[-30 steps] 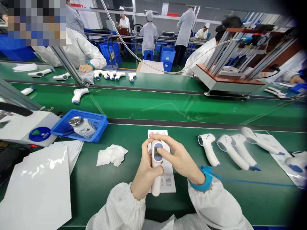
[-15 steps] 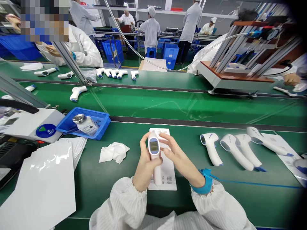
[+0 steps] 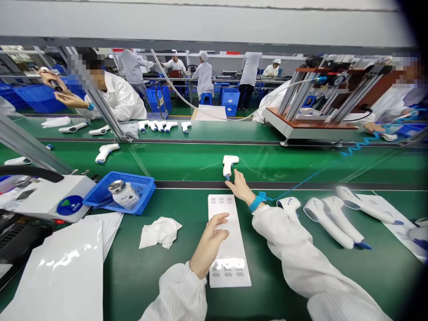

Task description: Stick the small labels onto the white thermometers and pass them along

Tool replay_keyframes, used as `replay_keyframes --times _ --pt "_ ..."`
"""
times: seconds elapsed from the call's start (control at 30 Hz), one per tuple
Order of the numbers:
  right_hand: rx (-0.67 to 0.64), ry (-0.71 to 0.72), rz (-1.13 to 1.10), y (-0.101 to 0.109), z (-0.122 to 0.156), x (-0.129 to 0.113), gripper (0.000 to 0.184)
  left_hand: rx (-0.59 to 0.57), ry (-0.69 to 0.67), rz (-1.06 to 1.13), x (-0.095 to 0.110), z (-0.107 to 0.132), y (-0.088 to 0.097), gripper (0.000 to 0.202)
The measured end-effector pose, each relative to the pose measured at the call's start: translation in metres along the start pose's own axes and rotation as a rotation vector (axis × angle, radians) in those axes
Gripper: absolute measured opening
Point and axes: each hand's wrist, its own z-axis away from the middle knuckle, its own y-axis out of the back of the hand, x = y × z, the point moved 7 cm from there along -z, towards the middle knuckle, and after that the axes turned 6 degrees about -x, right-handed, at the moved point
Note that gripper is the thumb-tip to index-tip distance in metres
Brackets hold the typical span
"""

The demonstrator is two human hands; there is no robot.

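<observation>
A white infrared forehead thermometer (image 3: 230,163) lies on the green belt, with its blue-tipped handle end toward me. My right hand (image 3: 241,187), with a blue wrist strap (image 3: 257,201), reaches forward to that handle end; its thumb and fingers are spread, and I cannot tell whether they touch it. My left hand (image 3: 211,243) hovers over the printed label sheet (image 3: 230,240), fingers curved and apart, holding nothing. To the right of my right sleeve lie several more white thermometers (image 3: 329,220). A crumpled white tissue (image 3: 160,232) is left of the sheet.
At the left are a blue tray (image 3: 147,196) with a metal-capped bottle (image 3: 124,194), a white boxed device (image 3: 72,196) and glossy white sheets (image 3: 67,272). A metal post (image 3: 103,107) and a press-like fixture (image 3: 310,120) stand across the belt. A co-worker (image 3: 117,96) sits opposite.
The thermometer that was between both hands now lies on the belt ahead. My right hand has moved forward with it, while my left hand stays back above the sheet. The view has tilted up.
</observation>
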Motion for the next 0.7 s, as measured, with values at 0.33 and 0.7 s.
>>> replay_keyframes --times 0.33,0.7 --pt "0.484 -0.087 0.367 0.102 0.148 0.078 0.038 0.105 -0.040 0.218 -0.023 -0.005 0.023 0.028" --pt "-0.036 -0.332 -0.392 0.024 0.205 0.036 0.039 -0.033 -0.093 0.280 -0.030 -0.018 -0.038 0.088"
